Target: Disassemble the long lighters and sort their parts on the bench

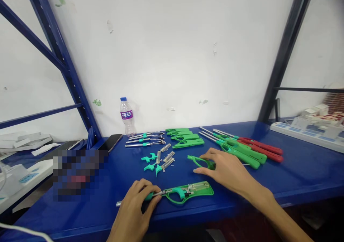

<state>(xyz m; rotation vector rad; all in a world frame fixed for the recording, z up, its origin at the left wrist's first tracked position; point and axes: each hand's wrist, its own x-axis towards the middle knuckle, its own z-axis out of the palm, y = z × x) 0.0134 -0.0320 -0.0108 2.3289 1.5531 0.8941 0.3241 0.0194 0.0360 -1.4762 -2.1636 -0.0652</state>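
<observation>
My left hand (137, 204) pinches the barrel end of an opened gas lighter (197, 193) that lies flat near the table's front edge. Its green half shell exposes a clear fuel tank, a teal trigger and thin wires. The tip of the metal barrel sticks out left of my fingers. To the right and farther back, my right hand (224, 167) grips a loose green handle shell (198, 161) between thumb and fingers, apart from the opened lighter. My palm hides the shell's wide end.
Behind my hands lie teal triggers (149, 167), clear fuel tanks (168, 157), metal barrels with wires (143, 140) and green shells (186, 138). Whole green lighters (242, 150) and red lighters (264, 149) rest at right. A bottle (127, 116) and phone (110, 143) are back left.
</observation>
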